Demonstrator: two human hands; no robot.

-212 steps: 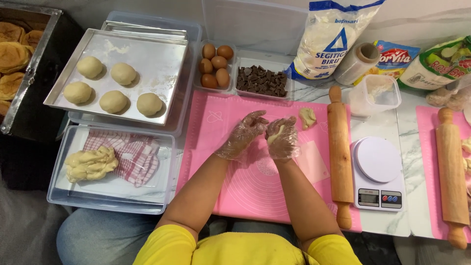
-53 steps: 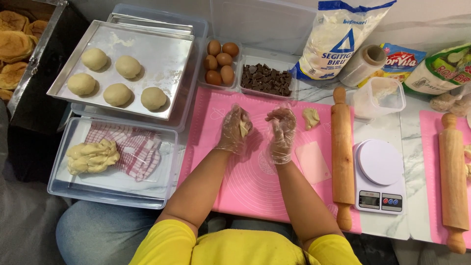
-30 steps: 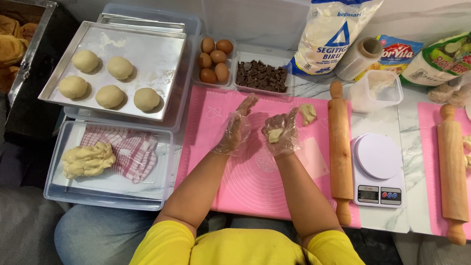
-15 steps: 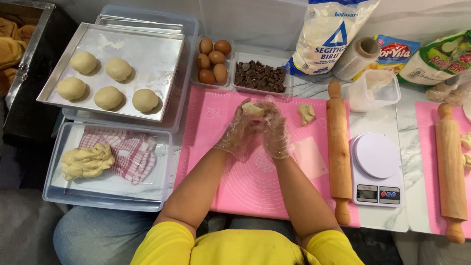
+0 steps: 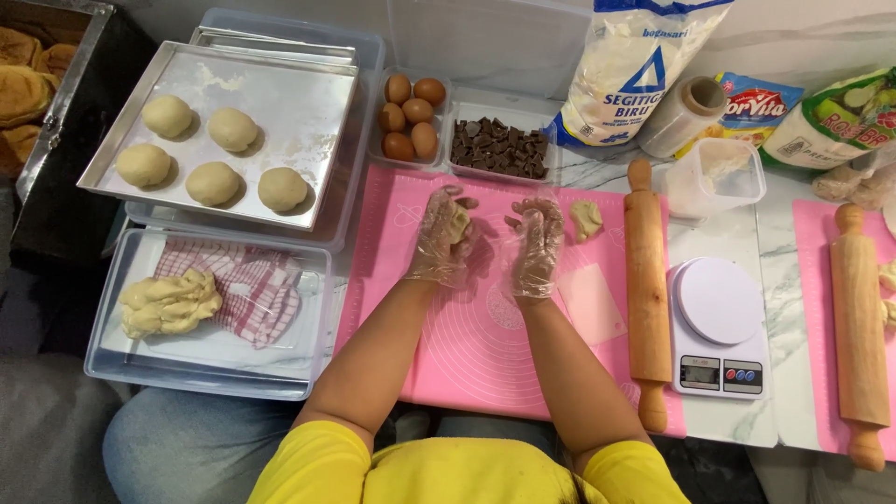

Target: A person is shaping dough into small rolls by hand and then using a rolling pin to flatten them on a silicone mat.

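Observation:
Both my hands wear clear plastic gloves and hover over the pink silicone mat (image 5: 476, 345). My left hand (image 5: 439, 238) cups a small piece of pale dough (image 5: 458, 222) in its palm. My right hand (image 5: 537, 245) is a little apart to the right, fingers spread and holding nothing. A second small dough lump (image 5: 586, 218) lies on the mat just right of my right hand. A pale plastic scraper (image 5: 592, 303) rests on the mat below it.
A metal tray (image 5: 299, 121) at the left holds several dough balls. Below it a clear box (image 5: 308, 336) holds raw dough (image 5: 168, 302) on a checked cloth. Eggs (image 5: 411, 117), chocolate pieces (image 5: 497, 149), a flour bag (image 5: 635, 70), two rolling pins (image 5: 646, 280) and a scale (image 5: 719, 327) stand around.
My hands were pressed together around the dough half a second ago; now they have parted, the dough staying in the left palm while the right hand has opened.

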